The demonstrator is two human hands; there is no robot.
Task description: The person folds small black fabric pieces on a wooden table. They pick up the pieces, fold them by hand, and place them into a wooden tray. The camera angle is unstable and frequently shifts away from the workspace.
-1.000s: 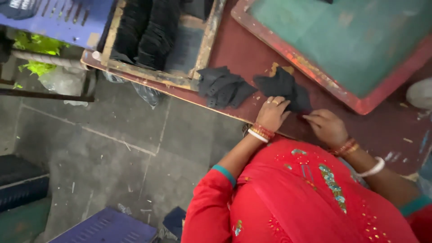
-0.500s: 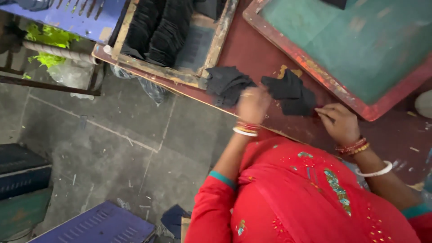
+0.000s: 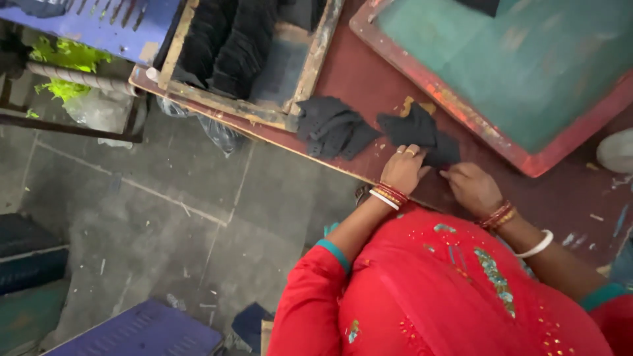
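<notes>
Both hands rest on the small pile of black pieces (image 3: pixel 422 135) on the red table (image 3: pixel 369 86) — the left hand (image 3: pixel 403 170) with fingers loosely spread over its near edge, the right hand (image 3: pixel 473 188) with fingertips together at its corner.

Left hand (image 3: pixel 403 170) extended forward, palm down, fingers (image 3: pixel 410 151) spread flat; right hand (image 3: pixel 472 188) just beside it, fingers curled, both wrists bangled

No labels, signs or screens show; the only packaging is a clear plastic bag (image 3: pixel 221 135) hanging under the counter (image 3: pixel 369 72) edge and a crumpled clear bag (image 3: pixel 99 109) with green inside beside the metal frame (image 3: pixel 66 125) at left.
</notes>
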